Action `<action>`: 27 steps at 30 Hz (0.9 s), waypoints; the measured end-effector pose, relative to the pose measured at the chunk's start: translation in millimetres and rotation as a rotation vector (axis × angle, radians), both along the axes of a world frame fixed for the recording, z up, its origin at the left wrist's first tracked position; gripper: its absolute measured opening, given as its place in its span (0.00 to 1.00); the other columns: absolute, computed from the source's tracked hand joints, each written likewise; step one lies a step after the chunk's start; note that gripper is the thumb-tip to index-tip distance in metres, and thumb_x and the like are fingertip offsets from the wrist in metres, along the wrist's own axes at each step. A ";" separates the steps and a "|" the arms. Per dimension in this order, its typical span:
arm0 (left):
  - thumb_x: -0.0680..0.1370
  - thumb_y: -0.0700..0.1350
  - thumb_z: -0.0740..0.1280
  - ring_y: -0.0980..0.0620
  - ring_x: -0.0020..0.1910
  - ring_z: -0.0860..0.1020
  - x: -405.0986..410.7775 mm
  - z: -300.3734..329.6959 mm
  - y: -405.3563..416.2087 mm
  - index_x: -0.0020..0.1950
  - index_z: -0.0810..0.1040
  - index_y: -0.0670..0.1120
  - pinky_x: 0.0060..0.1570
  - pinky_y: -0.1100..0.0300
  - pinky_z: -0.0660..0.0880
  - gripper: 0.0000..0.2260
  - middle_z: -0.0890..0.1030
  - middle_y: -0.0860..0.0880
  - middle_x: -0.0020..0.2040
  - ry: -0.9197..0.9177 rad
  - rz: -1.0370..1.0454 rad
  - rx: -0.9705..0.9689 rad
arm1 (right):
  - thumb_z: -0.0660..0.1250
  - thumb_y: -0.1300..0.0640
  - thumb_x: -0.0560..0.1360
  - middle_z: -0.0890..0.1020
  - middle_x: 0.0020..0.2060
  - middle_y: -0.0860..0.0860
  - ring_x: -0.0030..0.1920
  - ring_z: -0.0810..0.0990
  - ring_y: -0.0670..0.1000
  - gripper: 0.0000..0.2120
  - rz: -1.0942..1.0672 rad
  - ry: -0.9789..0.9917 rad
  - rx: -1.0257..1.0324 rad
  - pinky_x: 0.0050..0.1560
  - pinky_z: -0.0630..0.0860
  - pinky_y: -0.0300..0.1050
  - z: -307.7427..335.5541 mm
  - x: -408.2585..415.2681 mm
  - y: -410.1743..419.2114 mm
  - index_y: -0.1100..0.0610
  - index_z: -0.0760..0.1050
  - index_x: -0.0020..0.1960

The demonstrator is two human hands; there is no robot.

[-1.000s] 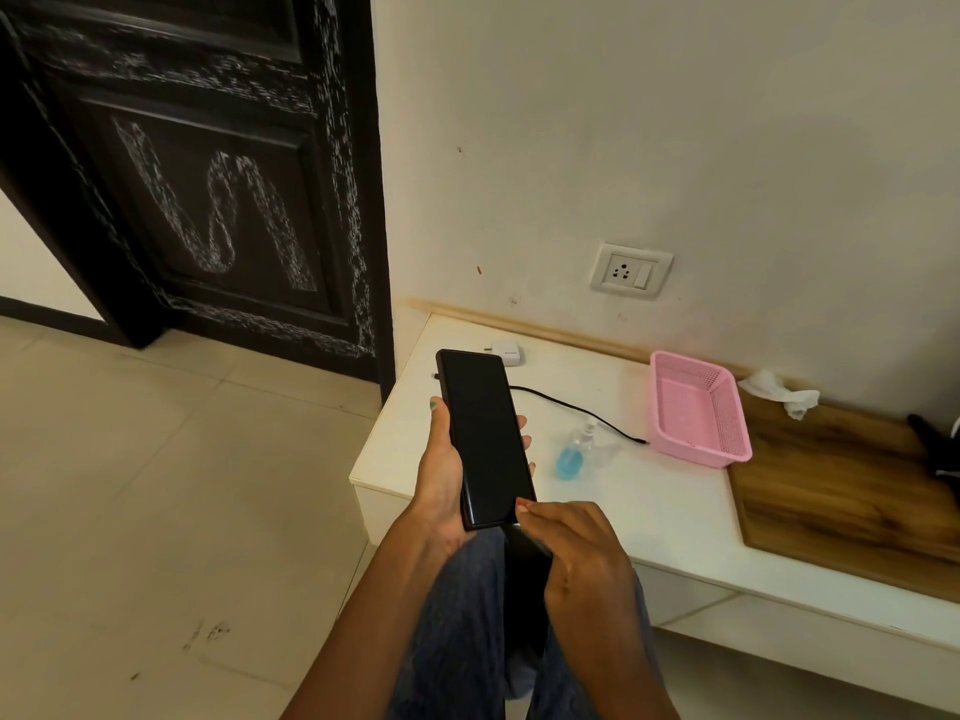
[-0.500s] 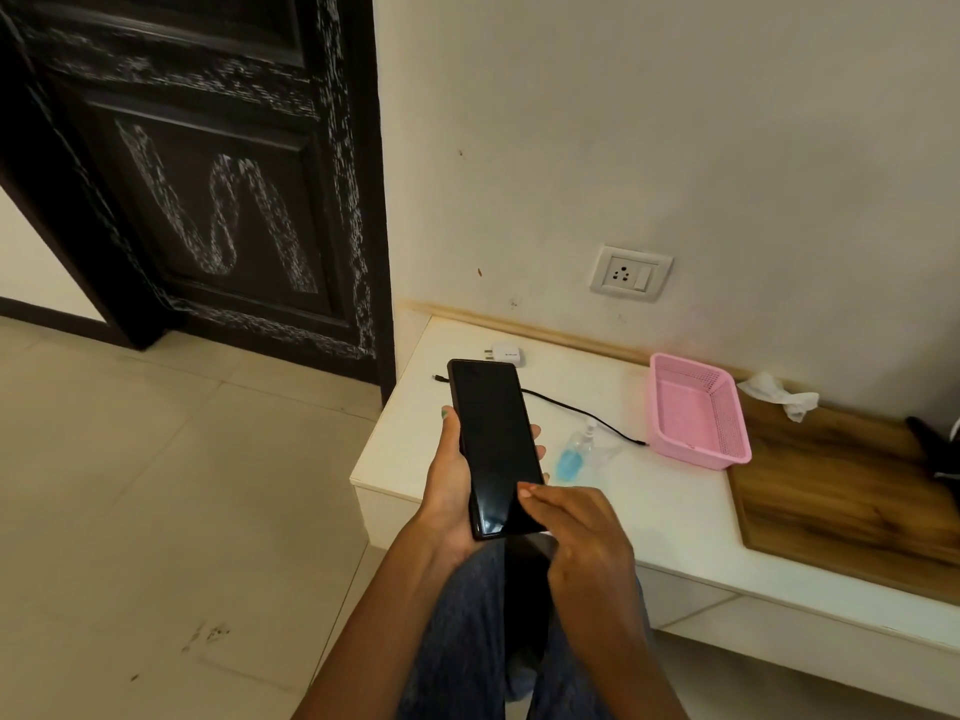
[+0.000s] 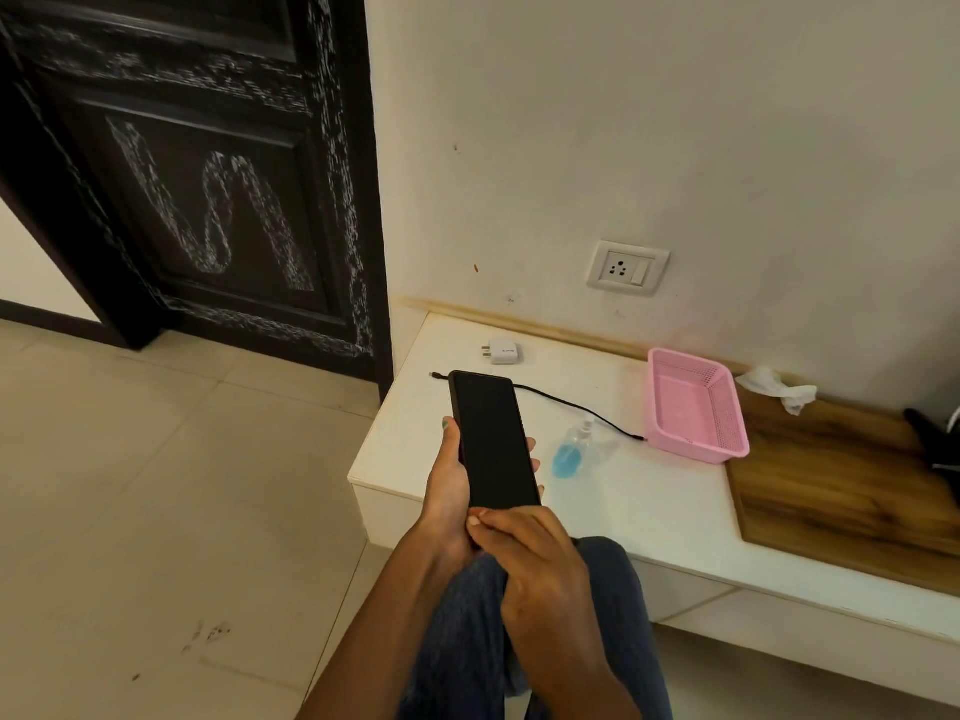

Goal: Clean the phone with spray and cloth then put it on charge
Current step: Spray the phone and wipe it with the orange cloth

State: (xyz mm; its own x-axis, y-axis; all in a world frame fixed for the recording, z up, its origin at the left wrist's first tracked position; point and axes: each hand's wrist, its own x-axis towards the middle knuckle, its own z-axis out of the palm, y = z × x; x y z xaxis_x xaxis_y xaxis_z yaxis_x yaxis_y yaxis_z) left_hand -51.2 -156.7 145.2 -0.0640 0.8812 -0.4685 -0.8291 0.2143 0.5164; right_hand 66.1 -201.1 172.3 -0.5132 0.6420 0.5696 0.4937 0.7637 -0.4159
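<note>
Two hands are seen at the phone, which is held screen-up above the near edge of the white ledge. Left hand is wrapped round its sides, thumb on the left edge. Right hand pinches the bottom end with curled fingers. Spray bottle lies just right of the phone; cable, charger plug, pink basket and crumpled cloth are laid farther back.

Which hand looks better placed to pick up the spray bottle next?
The right hand, probably. It only touches the phone's lower end, and the spray bottle lies on its side of the phone. The left hand grips the phone.
</note>
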 end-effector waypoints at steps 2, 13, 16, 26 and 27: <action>0.77 0.68 0.51 0.45 0.45 0.82 -0.4 0.2 0.2 0.51 0.83 0.43 0.51 0.49 0.77 0.33 0.84 0.40 0.49 -0.020 -0.017 0.004 | 0.62 0.64 0.75 0.84 0.44 0.53 0.47 0.82 0.49 0.10 0.007 0.001 -0.028 0.50 0.79 0.39 1.4 -0.4 10.4 0.62 0.83 0.47; 0.75 0.64 0.59 0.45 0.48 0.84 17.1 7.8 -5.3 0.54 0.85 0.44 0.45 0.54 0.81 0.27 0.85 0.41 0.49 -0.173 -0.144 0.044 | 0.60 0.67 0.68 0.84 0.48 0.57 0.50 0.79 0.57 0.16 -0.135 -0.008 -0.182 0.52 0.70 0.39 27.2 -21.7 87.8 0.63 0.82 0.51; 0.75 0.65 0.57 0.45 0.47 0.84 19.5 3.6 -6.4 0.53 0.85 0.44 0.44 0.54 0.81 0.28 0.85 0.41 0.49 -0.147 -0.175 0.023 | 0.61 0.71 0.71 0.82 0.50 0.57 0.53 0.77 0.57 0.15 -0.165 -0.050 -0.217 0.53 0.68 0.38 23.7 -23.6 105.6 0.63 0.81 0.53; 0.74 0.65 0.60 0.44 0.45 0.84 18.0 -8.0 -11.4 0.51 0.85 0.43 0.41 0.54 0.82 0.28 0.85 0.40 0.47 -0.192 -0.158 0.023 | 0.62 0.67 0.67 0.85 0.45 0.56 0.48 0.81 0.55 0.14 -0.104 0.011 -0.185 0.52 0.74 0.37 10.5 -11.6 60.9 0.63 0.83 0.48; 0.75 0.66 0.59 0.44 0.44 0.85 16.2 -9.8 -11.3 0.50 0.85 0.41 0.40 0.54 0.82 0.30 0.85 0.40 0.46 -0.202 -0.153 0.011 | 0.63 0.68 0.66 0.85 0.44 0.56 0.47 0.82 0.53 0.14 -0.093 0.014 -0.183 0.52 0.73 0.34 8.4 -8.2 53.0 0.63 0.83 0.48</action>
